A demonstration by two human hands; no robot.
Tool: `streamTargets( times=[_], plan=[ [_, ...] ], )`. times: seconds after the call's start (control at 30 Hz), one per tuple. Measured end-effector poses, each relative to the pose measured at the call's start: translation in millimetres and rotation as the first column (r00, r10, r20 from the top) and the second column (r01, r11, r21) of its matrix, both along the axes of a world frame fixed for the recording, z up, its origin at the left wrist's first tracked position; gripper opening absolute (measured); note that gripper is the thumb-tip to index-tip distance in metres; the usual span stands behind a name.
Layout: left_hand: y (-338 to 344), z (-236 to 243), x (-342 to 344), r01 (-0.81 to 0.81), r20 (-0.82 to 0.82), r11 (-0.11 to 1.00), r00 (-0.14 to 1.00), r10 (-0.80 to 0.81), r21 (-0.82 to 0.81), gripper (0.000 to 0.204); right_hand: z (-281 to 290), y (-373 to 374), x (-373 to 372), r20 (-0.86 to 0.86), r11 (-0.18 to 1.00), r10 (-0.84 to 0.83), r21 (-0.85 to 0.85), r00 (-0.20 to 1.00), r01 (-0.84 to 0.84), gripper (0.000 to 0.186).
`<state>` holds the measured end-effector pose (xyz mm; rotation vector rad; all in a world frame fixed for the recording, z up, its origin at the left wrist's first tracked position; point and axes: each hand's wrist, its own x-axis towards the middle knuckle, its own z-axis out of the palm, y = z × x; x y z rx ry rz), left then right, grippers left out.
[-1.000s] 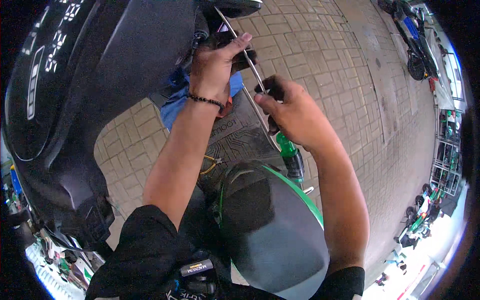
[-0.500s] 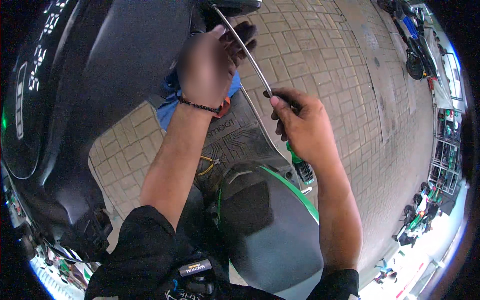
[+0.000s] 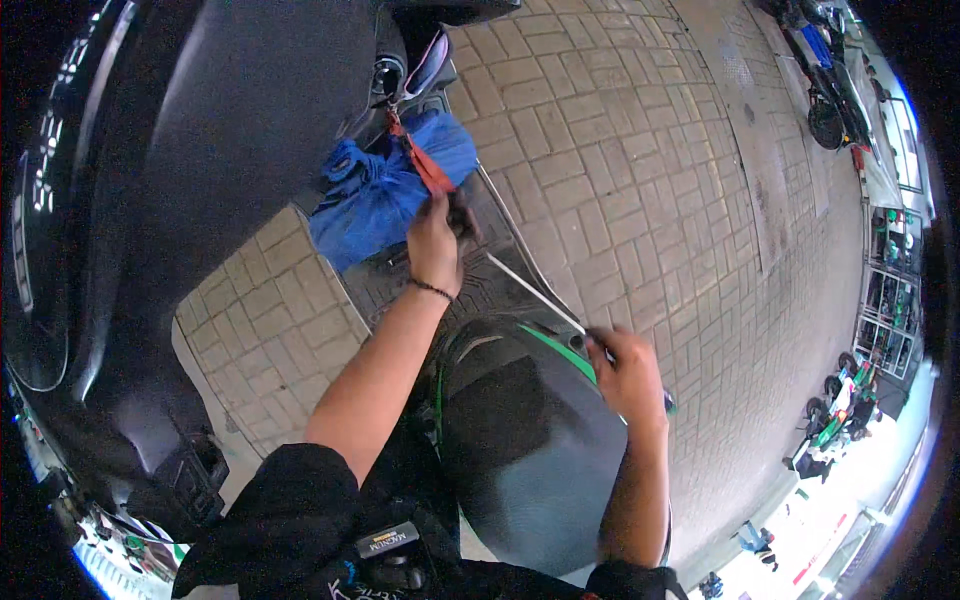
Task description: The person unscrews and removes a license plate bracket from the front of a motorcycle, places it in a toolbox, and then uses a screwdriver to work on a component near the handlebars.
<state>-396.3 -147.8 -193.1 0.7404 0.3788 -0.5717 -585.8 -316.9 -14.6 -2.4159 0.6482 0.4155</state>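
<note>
My right hand (image 3: 628,375) is closed around a long screwdriver (image 3: 537,292). Its thin metal shaft points up and left, and a bit of green handle shows behind the hand. The shaft's tip is just right of my left hand (image 3: 436,248), which is over the scooter's dark footboard (image 3: 510,235). The left thumb lies at the lower end of a red strap (image 3: 428,168). Its other fingers are dark and blurred, so their grip cannot be told. A blue plastic bag (image 3: 375,205), tied up, rests on the footboard beside that hand.
Black scooter bodywork (image 3: 250,150) fills the left side. Below my hands is the dark seat (image 3: 545,460), with a green edge. Grey paving (image 3: 640,170) runs along the right. Farther off are a parked motorbike (image 3: 825,90) and metal racks (image 3: 890,300).
Both hands have come down toward the seat, the left from the top of the footboard area. The screwdriver has moved down with the right hand and lies flatter. The bag and strap are now uncovered.
</note>
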Motion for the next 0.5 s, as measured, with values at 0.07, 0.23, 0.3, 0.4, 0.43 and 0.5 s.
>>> streamTargets(
  times=[0.07,0.23,0.3,0.4,0.43,0.5],
  plan=[
    [23.7,-87.2,-33.9,0.116,-0.132,0.894,0.989,-0.064,0.432,0.047,7.3,8.9,-27.2,-0.084,0.997,0.017,-0.077,0.996,-0.024,0.017],
    [58.6,-163.8,-76.0,0.497,-0.437,0.124,0.837,-0.329,0.859,0.077,39.0,32.5,-74.6,-0.111,0.964,-0.261,0.017,0.959,0.265,0.015],
    [50.7,-133.9,-72.8,0.471,-0.394,0.043,0.781,-0.486,0.881,0.082,51.9,39.3,-94.4,-0.097,0.944,-0.329,-0.017,0.939,0.329,0.015],
    [87.9,-160.8,-84.7,0.329,-0.254,0.045,0.800,-0.544,0.943,0.088,70.6,55.8,-110.3,-0.024,0.944,-0.330,-0.031,0.944,0.329,0.016],
    [90.6,-150.2,-92.7,0.317,-0.266,0.006,0.806,-0.528,0.948,0.087,72.4,62.9,-123.1,-0.053,0.935,-0.355,-0.021,0.933,0.354,0.017],
    [137.2,-174.7,-105.5,0.318,-0.057,0.231,0.690,-0.721,0.920,0.079,87.5,81.7,-125.8,-0.120,0.919,-0.387,0.029,0.914,0.393,0.019]
  ],
)
